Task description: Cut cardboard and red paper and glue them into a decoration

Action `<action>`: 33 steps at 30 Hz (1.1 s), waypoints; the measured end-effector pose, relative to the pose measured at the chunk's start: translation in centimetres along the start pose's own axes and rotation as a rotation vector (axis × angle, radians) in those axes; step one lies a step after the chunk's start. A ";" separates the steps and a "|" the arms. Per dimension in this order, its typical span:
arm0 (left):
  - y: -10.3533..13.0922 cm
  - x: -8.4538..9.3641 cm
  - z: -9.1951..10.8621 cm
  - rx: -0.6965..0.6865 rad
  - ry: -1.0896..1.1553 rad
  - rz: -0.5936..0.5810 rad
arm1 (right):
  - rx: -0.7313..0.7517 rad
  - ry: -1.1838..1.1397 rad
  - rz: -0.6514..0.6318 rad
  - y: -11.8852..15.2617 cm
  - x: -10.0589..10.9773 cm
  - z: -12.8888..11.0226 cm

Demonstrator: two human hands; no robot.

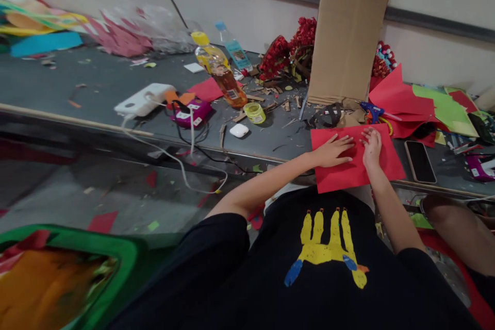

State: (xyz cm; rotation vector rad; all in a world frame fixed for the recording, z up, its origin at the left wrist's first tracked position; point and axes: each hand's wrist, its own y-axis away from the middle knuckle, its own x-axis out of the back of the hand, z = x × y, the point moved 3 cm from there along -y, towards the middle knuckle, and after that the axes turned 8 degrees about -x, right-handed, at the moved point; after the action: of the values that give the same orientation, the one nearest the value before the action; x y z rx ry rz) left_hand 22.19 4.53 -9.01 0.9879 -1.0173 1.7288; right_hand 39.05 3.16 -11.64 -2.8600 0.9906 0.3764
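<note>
1. Red sheet (350, 179) in front of you on the grey worktop (42, 85); its lower part hangs over the near edge.
2. Your left hand (333, 150): palm down on the sheet's left half, fingers spread, grasping nothing.
3. Your right hand (372, 150): on the sheet's right half, just beside the left, fingers bent. Cannot tell whether it pinches the paper or only presses on it.
4. Phone (421, 162), dark screen up, at the near edge, just right of your sheet.
5. Blue glue gun (372, 111) just past the sheet's far edge, beyond your right hand. More red paper (404, 103) to the right, then green paper (444, 108) further along.
6. Tall cardboard panel (351, 31) upright towards the worktop's far edge, beyond your hands.
7. Left of your sheet: small white case (239, 130) close to the near edge, open yellow jar (254, 113) just behind it, then a yellow-capped bottle (222, 76), part full of amber liquid. Further left, white power strip (147, 99) by the near edge.
</note>
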 end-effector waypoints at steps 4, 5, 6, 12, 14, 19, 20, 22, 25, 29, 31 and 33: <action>3.9 3.6 -2.3 0.111 0.055 0.314 | 0.016 0.090 -0.072 0.9 -0.6 -0.6; 5.1 4.4 -3.5 0.179 0.039 0.390 | 0.039 0.128 -0.081 1.1 -0.7 -0.8; 6.2 5.2 -4.8 0.250 0.017 0.462 | 0.061 0.164 -0.088 1.4 -0.8 -0.9; 9.8 7.3 -11.9 0.534 -0.191 0.545 | 0.071 0.178 -0.148 2.0 -0.9 -0.7; 9.6 7.1 -13.0 0.562 -0.201 0.539 | 0.043 0.145 -0.146 1.9 -0.9 -0.8; 8.4 6.3 -14.0 0.601 -0.202 0.504 | 0.004 -0.033 -0.115 2.6 -1.1 -3.2; 8.2 6.1 -14.0 0.601 -0.202 0.495 | 0.028 -0.036 -0.129 3.1 -1.2 -4.1; 8.1 5.9 -14.0 0.595 -0.202 0.477 | 0.115 0.028 -0.188 4.6 -1.4 -6.4; 8.2 5.6 -13.7 0.593 -0.224 0.452 | 0.330 0.283 -0.295 7.6 -1.8 -10.4; 8.4 5.7 -13.4 0.634 -0.242 0.463 | 0.644 0.658 -0.425 11.5 -2.2 -14.5; 8.6 6.3 -13.7 0.637 -0.224 0.509 | 0.821 0.770 -0.469 12.8 -2.1 -15.6; 9.1 7.3 -14.3 0.618 -0.194 0.591 | 1.025 0.860 -0.485 13.7 -1.9 -16.3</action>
State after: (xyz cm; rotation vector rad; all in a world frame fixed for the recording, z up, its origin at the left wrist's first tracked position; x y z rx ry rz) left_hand 8.75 17.12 -9.36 1.3443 -0.9724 2.5734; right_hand 32.44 -9.14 4.52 -2.0702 0.2899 -1.1236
